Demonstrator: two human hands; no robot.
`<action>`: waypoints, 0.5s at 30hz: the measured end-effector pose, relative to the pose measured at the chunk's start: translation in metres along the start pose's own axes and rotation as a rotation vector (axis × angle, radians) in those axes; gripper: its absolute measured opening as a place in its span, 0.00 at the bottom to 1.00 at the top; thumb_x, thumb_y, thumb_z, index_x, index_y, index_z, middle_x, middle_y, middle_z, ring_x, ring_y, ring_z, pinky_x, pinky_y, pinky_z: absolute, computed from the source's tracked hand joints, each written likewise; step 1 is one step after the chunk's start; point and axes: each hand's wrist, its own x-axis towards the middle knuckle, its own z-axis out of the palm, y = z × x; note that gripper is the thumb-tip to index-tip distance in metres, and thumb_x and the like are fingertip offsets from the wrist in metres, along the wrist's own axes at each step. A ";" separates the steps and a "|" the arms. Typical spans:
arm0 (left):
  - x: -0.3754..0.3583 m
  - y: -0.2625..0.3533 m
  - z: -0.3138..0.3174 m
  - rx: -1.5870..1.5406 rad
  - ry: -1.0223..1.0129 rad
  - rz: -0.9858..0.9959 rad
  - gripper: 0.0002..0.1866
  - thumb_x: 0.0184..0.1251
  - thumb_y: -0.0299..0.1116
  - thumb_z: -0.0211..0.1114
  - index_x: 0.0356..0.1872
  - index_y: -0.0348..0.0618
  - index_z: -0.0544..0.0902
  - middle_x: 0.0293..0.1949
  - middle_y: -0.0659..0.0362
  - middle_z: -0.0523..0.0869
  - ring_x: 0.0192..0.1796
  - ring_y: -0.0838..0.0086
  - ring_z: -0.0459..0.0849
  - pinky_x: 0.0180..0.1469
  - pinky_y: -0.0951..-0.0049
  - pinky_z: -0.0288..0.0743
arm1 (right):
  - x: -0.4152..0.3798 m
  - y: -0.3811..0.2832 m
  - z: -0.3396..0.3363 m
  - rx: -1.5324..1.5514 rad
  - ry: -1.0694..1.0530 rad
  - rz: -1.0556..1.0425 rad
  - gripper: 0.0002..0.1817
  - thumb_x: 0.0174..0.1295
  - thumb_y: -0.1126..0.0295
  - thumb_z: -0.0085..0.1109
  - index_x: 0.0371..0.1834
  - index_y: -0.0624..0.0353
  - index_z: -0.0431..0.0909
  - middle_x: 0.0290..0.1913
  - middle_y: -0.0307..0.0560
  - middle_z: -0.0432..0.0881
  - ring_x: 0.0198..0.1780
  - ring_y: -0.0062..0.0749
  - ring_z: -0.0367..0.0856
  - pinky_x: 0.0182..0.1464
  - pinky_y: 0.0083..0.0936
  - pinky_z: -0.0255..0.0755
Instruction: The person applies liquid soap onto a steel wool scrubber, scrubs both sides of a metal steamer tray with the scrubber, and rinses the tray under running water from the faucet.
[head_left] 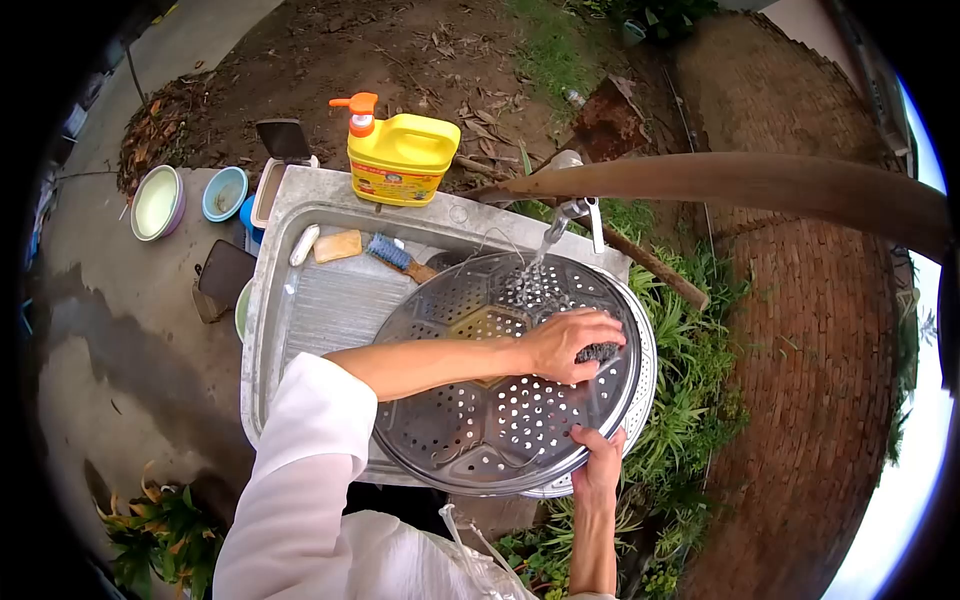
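Observation:
A large round metal steamer tray (453, 425) with many holes lies tilted across the sink. My left hand (570, 345) reaches over it from the left, its fingers closed round a grey steel wool scourer (598, 353) pressed on the tray near its right side. At the near right edge, my right hand (598, 456) grips the tray's rim, thumb on top and the other fingers mostly hidden beneath. Water runs from the tap (572, 208) onto the far part of the tray. Another perforated metal rim (648, 375) shows under the tray's right edge.
The stone sink (262, 330) holds a soap bar (338, 246), a white object (304, 245) and a blue-bristled brush (390, 252). A yellow pump bottle (402, 160) stands on its back ledge. A brown beam (740, 185) crosses behind the tap. Basins (157, 203) sit on the ground left.

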 end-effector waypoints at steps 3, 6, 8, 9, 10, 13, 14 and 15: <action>0.008 -0.035 -0.015 0.056 -0.032 -0.013 0.23 0.61 0.35 0.59 0.60 0.50 0.76 0.67 0.50 0.74 0.66 0.57 0.75 0.70 0.54 0.67 | -0.007 0.003 -0.005 0.007 0.021 -0.065 0.22 0.47 0.87 0.57 0.49 0.68 0.77 0.38 0.50 0.85 0.34 0.33 0.84 0.39 0.29 0.81; 0.001 -0.029 -0.013 0.014 0.091 -0.171 0.21 0.62 0.32 0.60 0.59 0.48 0.76 0.68 0.51 0.71 0.68 0.55 0.72 0.68 0.53 0.68 | -0.010 -0.008 0.010 0.009 0.037 -0.105 0.20 0.47 0.87 0.56 0.47 0.68 0.77 0.37 0.51 0.84 0.32 0.32 0.84 0.39 0.30 0.81; -0.031 0.033 -0.016 -0.149 -0.015 0.076 0.23 0.59 0.31 0.61 0.58 0.48 0.77 0.67 0.51 0.73 0.66 0.52 0.73 0.70 0.52 0.67 | -0.002 -0.002 0.000 0.021 0.011 -0.071 0.24 0.47 0.88 0.54 0.52 0.68 0.73 0.39 0.52 0.84 0.35 0.37 0.85 0.41 0.34 0.84; -0.043 0.050 -0.024 -0.202 -0.082 0.243 0.24 0.58 0.30 0.61 0.58 0.48 0.77 0.66 0.51 0.73 0.66 0.52 0.73 0.70 0.52 0.66 | -0.007 -0.005 0.009 0.036 0.020 -0.099 0.17 0.48 0.87 0.55 0.44 0.68 0.76 0.36 0.50 0.84 0.32 0.32 0.84 0.38 0.29 0.80; -0.050 0.039 -0.032 -0.143 -0.066 0.247 0.24 0.57 0.30 0.60 0.58 0.48 0.77 0.66 0.51 0.73 0.65 0.52 0.74 0.70 0.53 0.66 | -0.010 -0.002 0.011 0.042 0.070 -0.117 0.17 0.48 0.87 0.54 0.44 0.68 0.76 0.37 0.50 0.84 0.31 0.32 0.84 0.36 0.28 0.80; -0.069 -0.053 -0.036 0.155 0.219 -0.297 0.24 0.57 0.27 0.57 0.58 0.42 0.76 0.64 0.48 0.74 0.65 0.51 0.73 0.69 0.52 0.67 | -0.024 0.002 0.022 0.063 0.089 -0.160 0.17 0.50 0.87 0.54 0.46 0.69 0.77 0.38 0.51 0.85 0.31 0.32 0.84 0.36 0.27 0.81; -0.074 -0.043 -0.036 0.142 0.226 -0.306 0.24 0.57 0.27 0.57 0.59 0.41 0.76 0.64 0.48 0.74 0.65 0.51 0.73 0.68 0.52 0.67 | -0.024 0.000 0.029 0.067 0.037 -0.184 0.17 0.50 0.87 0.53 0.46 0.69 0.77 0.39 0.51 0.85 0.32 0.33 0.85 0.36 0.26 0.81; -0.080 -0.023 -0.034 0.132 0.231 -0.318 0.25 0.57 0.27 0.56 0.59 0.41 0.75 0.64 0.47 0.74 0.65 0.51 0.73 0.68 0.52 0.67 | -0.020 -0.002 0.033 0.066 0.020 -0.186 0.17 0.50 0.87 0.53 0.46 0.69 0.77 0.39 0.51 0.85 0.32 0.33 0.85 0.36 0.26 0.81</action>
